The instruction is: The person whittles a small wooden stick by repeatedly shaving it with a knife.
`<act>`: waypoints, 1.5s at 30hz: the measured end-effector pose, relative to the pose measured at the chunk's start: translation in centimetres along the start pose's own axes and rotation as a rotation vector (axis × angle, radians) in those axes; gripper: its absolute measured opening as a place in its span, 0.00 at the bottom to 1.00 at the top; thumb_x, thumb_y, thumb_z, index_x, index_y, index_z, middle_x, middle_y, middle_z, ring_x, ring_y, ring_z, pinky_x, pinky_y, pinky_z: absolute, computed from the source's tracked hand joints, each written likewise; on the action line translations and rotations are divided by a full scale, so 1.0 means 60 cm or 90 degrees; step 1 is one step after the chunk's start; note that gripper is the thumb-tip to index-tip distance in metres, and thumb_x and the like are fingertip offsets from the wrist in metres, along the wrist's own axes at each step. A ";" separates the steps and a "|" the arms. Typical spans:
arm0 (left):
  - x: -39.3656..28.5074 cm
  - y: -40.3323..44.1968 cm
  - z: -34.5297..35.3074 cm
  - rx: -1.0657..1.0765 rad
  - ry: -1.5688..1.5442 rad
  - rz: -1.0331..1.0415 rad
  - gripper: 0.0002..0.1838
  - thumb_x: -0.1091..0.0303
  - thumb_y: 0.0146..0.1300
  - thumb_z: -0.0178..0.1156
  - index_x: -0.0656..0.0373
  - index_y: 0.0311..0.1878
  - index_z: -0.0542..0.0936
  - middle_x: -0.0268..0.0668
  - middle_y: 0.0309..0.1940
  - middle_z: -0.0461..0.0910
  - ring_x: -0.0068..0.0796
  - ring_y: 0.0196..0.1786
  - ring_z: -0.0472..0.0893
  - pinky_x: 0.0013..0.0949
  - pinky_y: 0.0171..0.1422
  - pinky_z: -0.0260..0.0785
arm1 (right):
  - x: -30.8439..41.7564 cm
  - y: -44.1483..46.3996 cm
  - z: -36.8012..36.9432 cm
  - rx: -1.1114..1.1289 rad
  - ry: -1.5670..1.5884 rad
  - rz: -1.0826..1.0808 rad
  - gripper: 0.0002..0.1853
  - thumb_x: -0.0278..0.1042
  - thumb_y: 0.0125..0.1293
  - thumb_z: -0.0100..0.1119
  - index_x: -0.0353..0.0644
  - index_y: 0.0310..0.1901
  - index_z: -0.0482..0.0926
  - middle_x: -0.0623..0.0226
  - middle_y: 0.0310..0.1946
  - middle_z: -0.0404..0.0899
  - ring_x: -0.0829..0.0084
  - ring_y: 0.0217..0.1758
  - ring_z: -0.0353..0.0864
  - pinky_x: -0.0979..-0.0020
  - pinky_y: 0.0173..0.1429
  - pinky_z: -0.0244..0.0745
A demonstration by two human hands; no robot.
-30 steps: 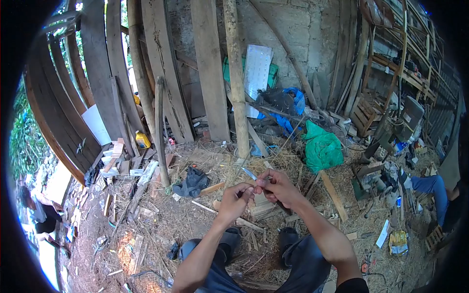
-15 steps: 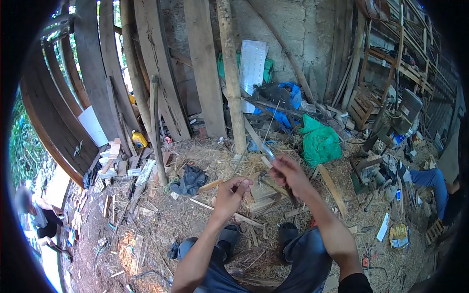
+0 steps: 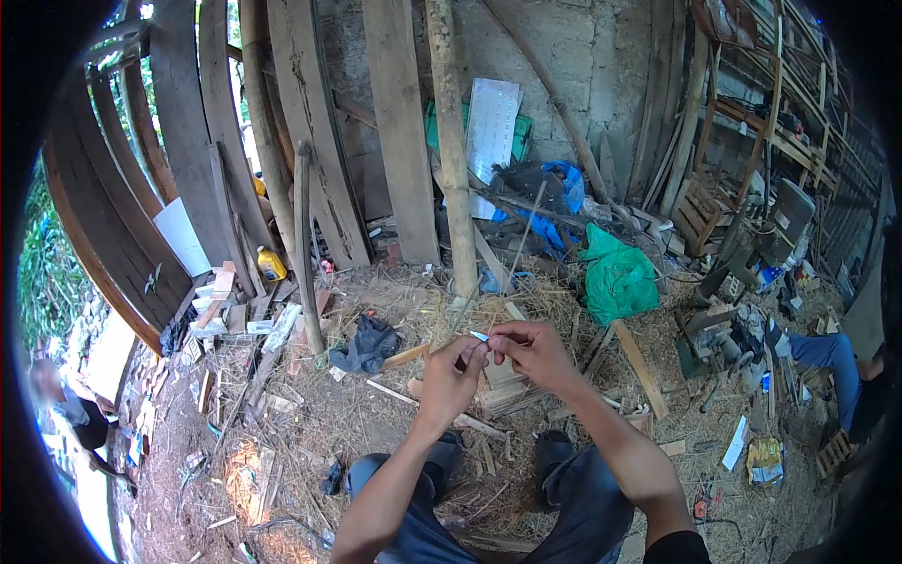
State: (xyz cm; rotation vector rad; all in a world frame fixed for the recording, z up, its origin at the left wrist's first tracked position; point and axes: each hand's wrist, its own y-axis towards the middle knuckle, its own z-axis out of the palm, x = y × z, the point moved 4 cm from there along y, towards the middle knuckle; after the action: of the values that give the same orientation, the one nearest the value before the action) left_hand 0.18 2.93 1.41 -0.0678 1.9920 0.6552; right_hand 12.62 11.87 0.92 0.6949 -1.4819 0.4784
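Together, both hands [image 3: 449, 383] at a blade [image 3: 480, 336].

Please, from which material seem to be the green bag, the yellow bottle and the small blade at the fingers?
Green bag: thin plastic, probably, slightly shiny; it crumples in soft folds.
Yellow bottle: likely smooth, rigid plastic; it has an even colour and a moulded-looking shape.
Blade: seemingly polished metal, from its bright glint, though fingers hide part.

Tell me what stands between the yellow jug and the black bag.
In the head view, a thin wooden post stands between the yellow jug and the black bag.
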 end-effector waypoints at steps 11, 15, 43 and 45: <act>-0.006 -0.006 0.010 0.019 0.044 0.045 0.03 0.76 0.60 0.60 0.63 0.37 0.81 0.38 0.23 0.78 0.26 0.24 0.74 0.29 0.32 0.66 | 0.008 0.001 -0.064 -0.113 0.077 0.066 0.13 0.37 0.66 0.60 0.36 0.44 0.81 0.74 0.24 0.76 0.88 0.16 0.61 0.83 0.20 0.55; -0.010 -0.006 0.008 0.004 0.056 0.107 0.04 0.77 0.60 0.61 0.64 0.38 0.81 0.39 0.24 0.78 0.28 0.25 0.74 0.30 0.31 0.66 | -0.004 0.005 -0.035 -0.035 0.164 0.061 0.12 0.36 0.66 0.61 0.35 0.44 0.81 0.72 0.24 0.76 0.88 0.16 0.61 0.83 0.19 0.53; -0.018 -0.005 0.013 0.042 0.074 0.097 0.05 0.76 0.61 0.59 0.64 0.39 0.81 0.42 0.27 0.80 0.34 0.27 0.77 0.32 0.33 0.68 | -0.014 0.027 -0.079 -0.134 0.083 0.072 0.09 0.34 0.66 0.60 0.36 0.37 0.81 0.73 0.25 0.77 0.88 0.15 0.60 0.82 0.19 0.53; -0.016 -0.011 0.007 0.040 0.066 0.106 0.04 0.77 0.59 0.58 0.64 0.38 0.81 0.43 0.27 0.79 0.34 0.24 0.77 0.33 0.30 0.68 | -0.013 0.031 -0.131 -0.331 0.085 0.047 0.10 0.35 0.67 0.60 0.36 0.39 0.82 0.74 0.25 0.77 0.88 0.15 0.60 0.82 0.18 0.53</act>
State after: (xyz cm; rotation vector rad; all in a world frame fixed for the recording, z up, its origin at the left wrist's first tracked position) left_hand 1.18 2.34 1.78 0.1044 2.1328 0.7063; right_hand 17.04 18.67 0.75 0.1933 -1.4271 0.1743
